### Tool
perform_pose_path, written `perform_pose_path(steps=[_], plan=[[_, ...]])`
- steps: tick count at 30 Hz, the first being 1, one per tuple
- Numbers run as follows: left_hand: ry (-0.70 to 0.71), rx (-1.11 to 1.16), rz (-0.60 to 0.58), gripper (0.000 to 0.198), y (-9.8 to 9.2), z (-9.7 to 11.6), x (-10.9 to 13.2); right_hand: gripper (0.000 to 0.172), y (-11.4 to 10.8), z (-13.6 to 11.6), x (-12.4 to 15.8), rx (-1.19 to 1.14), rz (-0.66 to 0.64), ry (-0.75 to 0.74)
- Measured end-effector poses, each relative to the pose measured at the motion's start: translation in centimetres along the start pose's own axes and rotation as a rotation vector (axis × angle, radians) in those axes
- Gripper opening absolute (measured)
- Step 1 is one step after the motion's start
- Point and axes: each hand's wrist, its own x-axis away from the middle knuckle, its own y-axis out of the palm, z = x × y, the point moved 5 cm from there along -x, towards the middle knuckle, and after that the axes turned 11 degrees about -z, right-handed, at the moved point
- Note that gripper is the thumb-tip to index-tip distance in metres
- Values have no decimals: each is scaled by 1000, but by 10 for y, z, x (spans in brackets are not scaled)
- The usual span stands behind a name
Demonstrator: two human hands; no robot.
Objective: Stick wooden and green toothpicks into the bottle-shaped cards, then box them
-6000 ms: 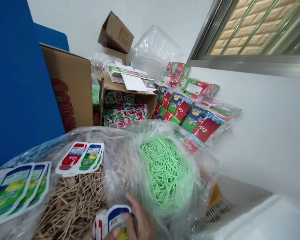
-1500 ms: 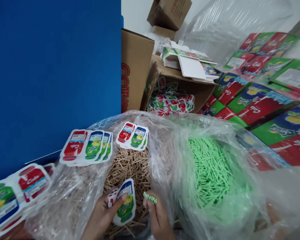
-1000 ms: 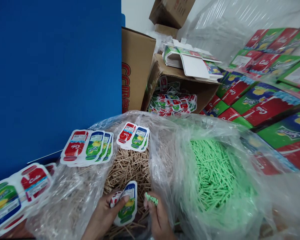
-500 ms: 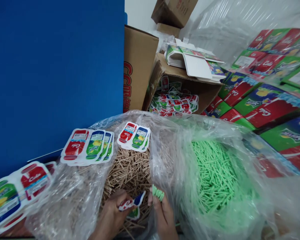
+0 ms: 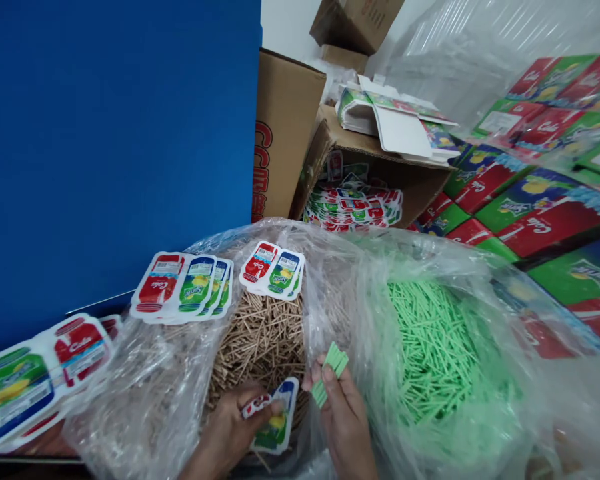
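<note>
My left hand (image 5: 227, 437) grips a small printed packet (image 5: 276, 425) with a green and blue drink design, low over the brown sticks. My right hand (image 5: 345, 420) pinches a short bundle of green sticks (image 5: 330, 370) just to the right of the packet, its fingers closed round them. Both hands sit between two clear plastic bags. The left bag holds a heap of brown sticks (image 5: 260, 340). The right bag holds a heap of green sticks (image 5: 430, 347).
Stacks of printed packets (image 5: 183, 290) (image 5: 275, 270) (image 5: 35, 380) lie on the left bag's rim. A blue panel (image 5: 115, 147) fills the left. Behind stand cardboard boxes (image 5: 285, 133), one holding more packets (image 5: 355, 203). Wrapped red and green cartons (image 5: 530, 207) pile at right.
My right hand has lifted the green stick bundle slightly and tilted it so its length shows. The packet in my left hand has turned to face up again. The view has drifted left.
</note>
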Motion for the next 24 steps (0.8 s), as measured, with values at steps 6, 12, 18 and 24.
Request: perform_pose_path(steps=[6, 12, 18, 24], plan=[[-17, 82, -67, 26, 5, 2, -2, 26, -6, 5, 3, -9, 17, 37], [-135, 41, -22, 25, 4, -2, -3, 29, -5, 3, 3, -64, 62, 74], [-15, -195, -7, 16, 4, 6, -8, 31, -1, 6, -1, 15, -13, 120], [-20, 11, -134, 5, 10, 10, -9, 28, 12, 14, -10, 156, -312, 132]])
